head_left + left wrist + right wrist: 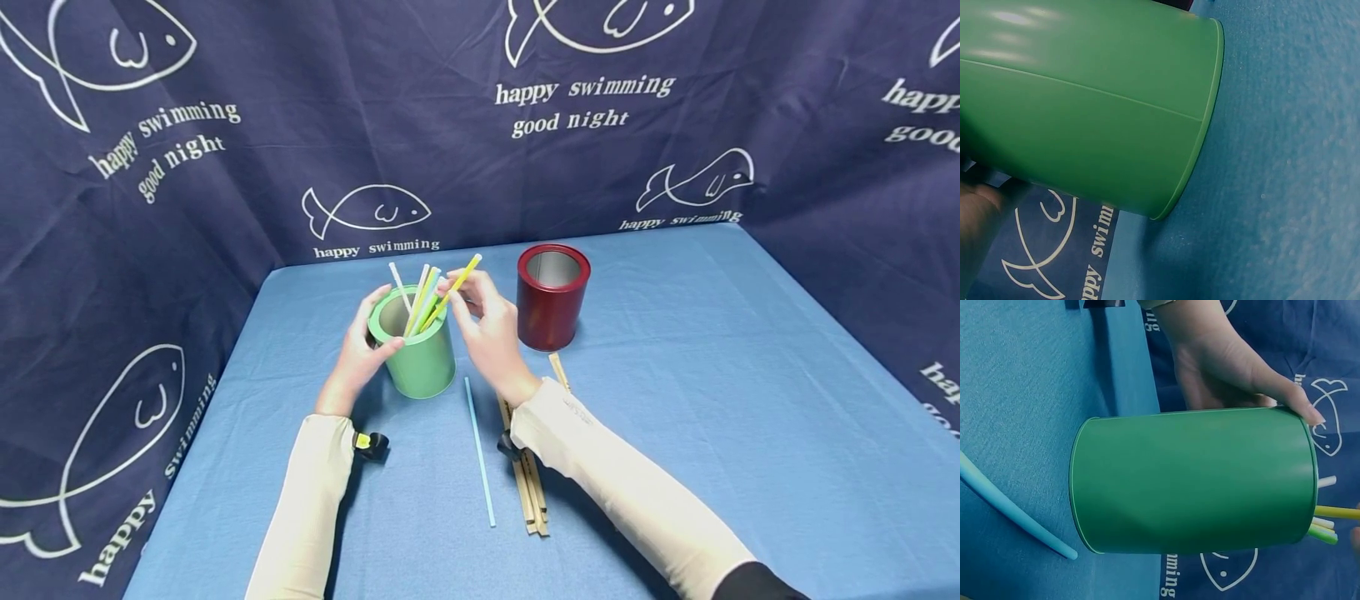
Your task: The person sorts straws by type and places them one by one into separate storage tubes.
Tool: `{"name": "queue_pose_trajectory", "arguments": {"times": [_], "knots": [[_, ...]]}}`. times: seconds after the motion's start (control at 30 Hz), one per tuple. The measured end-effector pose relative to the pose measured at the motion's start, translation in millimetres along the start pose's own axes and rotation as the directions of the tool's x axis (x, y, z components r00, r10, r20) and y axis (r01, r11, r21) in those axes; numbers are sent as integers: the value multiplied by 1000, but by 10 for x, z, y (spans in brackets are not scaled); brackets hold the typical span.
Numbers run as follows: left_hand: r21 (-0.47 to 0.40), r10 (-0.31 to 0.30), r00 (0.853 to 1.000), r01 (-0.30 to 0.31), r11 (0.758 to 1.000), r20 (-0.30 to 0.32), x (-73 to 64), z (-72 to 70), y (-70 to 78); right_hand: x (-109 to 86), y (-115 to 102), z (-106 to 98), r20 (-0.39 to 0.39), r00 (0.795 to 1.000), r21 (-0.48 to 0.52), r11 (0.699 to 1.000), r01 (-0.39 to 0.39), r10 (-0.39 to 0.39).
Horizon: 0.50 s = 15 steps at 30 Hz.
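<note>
My left hand point(354, 360) grips the upper part of a green can point(422, 368), thumb over the near rim and fingers at the far left side. The can stands upright on the table. Several straws point(422, 287), white, yellow, blue and green, lean inside it. With thumb and fingers my right hand point(489, 329) pinches a yellow straw point(463, 273) at the can's right rim; it slants down among the others. In the right wrist view the left hand point(1229, 362) shows at the can's rim, and only a sliver of the right fingers is visible.
A blue straw point(480, 454) lies on the blue tablecloth point(712, 400) between the forearms. Several flat tan sticks point(531, 496) lie partly beneath the right forearm. An open dark red can point(551, 318) stands right of the green one. Dark blue curtains point(450, 133) surround the table.
</note>
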<state>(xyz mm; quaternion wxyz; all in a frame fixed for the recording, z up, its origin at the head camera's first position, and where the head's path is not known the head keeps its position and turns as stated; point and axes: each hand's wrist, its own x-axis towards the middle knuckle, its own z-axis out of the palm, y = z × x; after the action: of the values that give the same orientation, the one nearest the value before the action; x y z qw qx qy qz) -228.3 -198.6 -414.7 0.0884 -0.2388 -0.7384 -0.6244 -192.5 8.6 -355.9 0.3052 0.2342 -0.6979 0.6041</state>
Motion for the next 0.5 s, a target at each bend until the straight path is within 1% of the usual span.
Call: {"name": "queue_pose_trajectory", "arguments": {"times": [0.1,0.2,0.37,0.5], "knots": [[-12,3,1000,-3,1000,-1,1,2,0,17,20,27,38,999,-44,998,-33,34],[-21,-2,1000,2,1000,-4,2,3,-2,20,19,46,58,996,-67,996,-64,68],[-21,-12,1000,12,1000,-2,1,-5,-11,11,28,68,59,992,-95,990,-104,110],[4,-21,1000,21,1000,-7,-1,-8,13,4,39,77,49,992,-87,990,-112,117]]}}
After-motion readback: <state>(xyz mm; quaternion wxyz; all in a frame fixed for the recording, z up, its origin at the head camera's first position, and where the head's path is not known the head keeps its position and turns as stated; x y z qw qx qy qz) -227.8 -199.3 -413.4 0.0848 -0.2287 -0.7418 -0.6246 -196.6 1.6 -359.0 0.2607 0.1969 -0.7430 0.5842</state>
